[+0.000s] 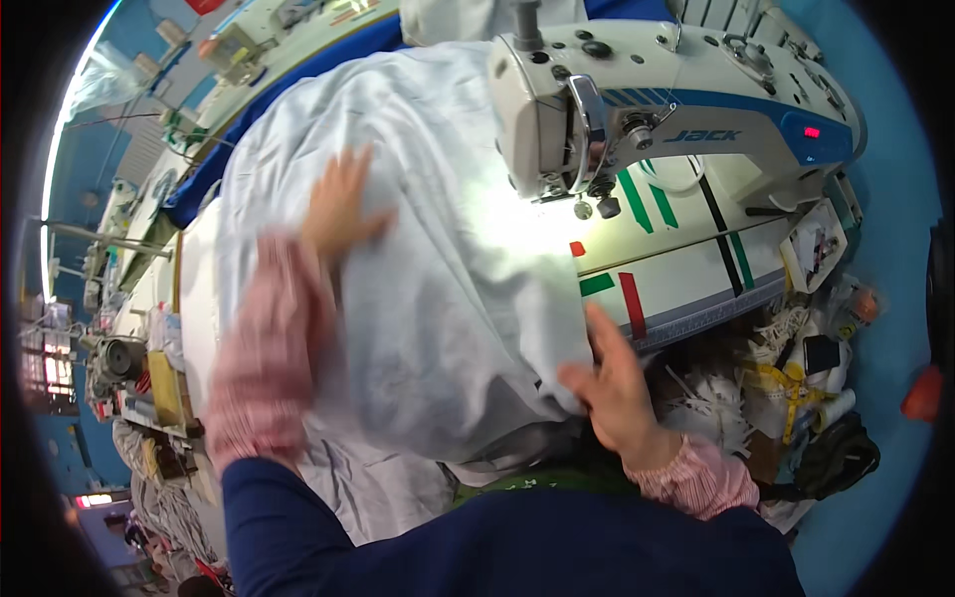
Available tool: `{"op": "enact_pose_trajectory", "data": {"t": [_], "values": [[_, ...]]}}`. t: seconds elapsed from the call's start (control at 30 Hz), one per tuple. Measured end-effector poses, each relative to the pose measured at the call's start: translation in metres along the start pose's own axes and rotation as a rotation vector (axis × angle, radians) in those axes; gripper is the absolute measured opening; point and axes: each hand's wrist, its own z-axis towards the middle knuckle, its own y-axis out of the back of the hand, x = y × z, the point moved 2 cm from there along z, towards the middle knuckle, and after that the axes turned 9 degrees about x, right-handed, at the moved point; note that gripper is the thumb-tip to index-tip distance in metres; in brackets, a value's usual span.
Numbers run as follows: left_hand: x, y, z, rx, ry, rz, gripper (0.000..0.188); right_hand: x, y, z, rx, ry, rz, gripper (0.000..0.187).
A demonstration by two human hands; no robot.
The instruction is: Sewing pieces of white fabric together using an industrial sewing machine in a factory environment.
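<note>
Loosely, pale cloth [448, 298] is spread beside the sewing machine [676, 99], overlain by the left hand [343, 207], fingers splayed, its right edge met by the right hand [619, 396], whose grip cannot be told, taped tabletop [676, 282] being exposed beyond

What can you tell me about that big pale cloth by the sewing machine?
The cloth is a large, pale grey-blue sheet, apparently woven fabric, loosely wrinkled. It spreads over the table, left of the sewing machine, whose glare washes out part of it. The left hand is over it, fingers spread, too blurred to confirm contact. The right hand is at its right edge, thumb overlapping it.
</note>
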Motion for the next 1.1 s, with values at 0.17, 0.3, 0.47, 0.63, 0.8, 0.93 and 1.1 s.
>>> {"op": "enact_pose_trajectory", "data": {"t": [0.17, 0.3, 0.47, 0.63, 0.8, 0.93, 1.1], "values": [[0.008, -0.046, -0.229, -0.362, 0.403, -0.103, 0.087, -0.033, 0.003, -0.064, 0.213, -0.32, 0.007, 0.044], [0.013, -0.071, -0.224, -0.415, 0.536, -0.133, 0.054, -0.043, 0.005, -0.066, 0.154, -0.315, -0.003, 0.017], [0.183, -0.032, -0.168, -0.108, 0.463, -0.024, 0.023, -0.035, -0.015, -0.063, 0.232, -0.303, -0.135, 0.019], [0.166, 0.044, -0.105, -0.303, 0.483, 0.506, 0.041, -0.067, -0.019, -0.051, 0.186, -0.381, -0.095, 0.019], [0.049, -0.043, -0.101, -0.042, 0.146, 0.253, 0.053, -0.079, 0.0, -0.073, 0.188, -0.304, -0.104, 0.02], [0.109, -0.075, -0.147, -0.309, 0.213, 0.186, 0.057, -0.09, -0.005, -0.095, 0.305, -0.459, -0.148, 0.019], [-0.018, -0.022, -0.159, -0.146, -0.064, 0.143, 0.065, -0.066, -0.012, -0.122, 0.323, -0.27, -0.397, 0.02]]}}
